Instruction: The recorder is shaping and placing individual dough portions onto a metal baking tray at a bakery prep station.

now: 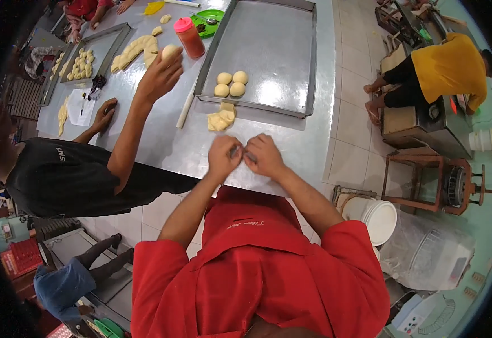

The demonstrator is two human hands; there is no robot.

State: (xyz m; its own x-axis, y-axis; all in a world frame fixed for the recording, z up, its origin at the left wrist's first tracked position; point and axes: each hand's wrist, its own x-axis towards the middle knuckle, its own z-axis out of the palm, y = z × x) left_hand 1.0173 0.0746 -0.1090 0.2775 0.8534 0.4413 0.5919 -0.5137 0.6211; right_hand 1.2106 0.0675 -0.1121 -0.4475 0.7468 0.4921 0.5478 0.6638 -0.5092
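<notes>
My left hand (225, 156) and my right hand (263, 156) meet above the near edge of the metal table (291, 135). The fingers of both are curled inward, thumbs close together. Whatever lies between the fingertips, if anything, is too small and hidden to tell. Just beyond my left hand rests a lump of cut, pale dough pieces (221, 117). Behind it, a large grey metal tray (257, 106) holds several smooth round dough balls (237, 89) in its near left corner.
At my left a co-worker in black raises a dough ball (170, 52). Nearby are a red bottle (189, 38), a green plate (211, 21), a strip of cut dough (136, 52), a long pale rod (185, 110) and another dough tray (107, 53). White buckets (379, 222) stand at right.
</notes>
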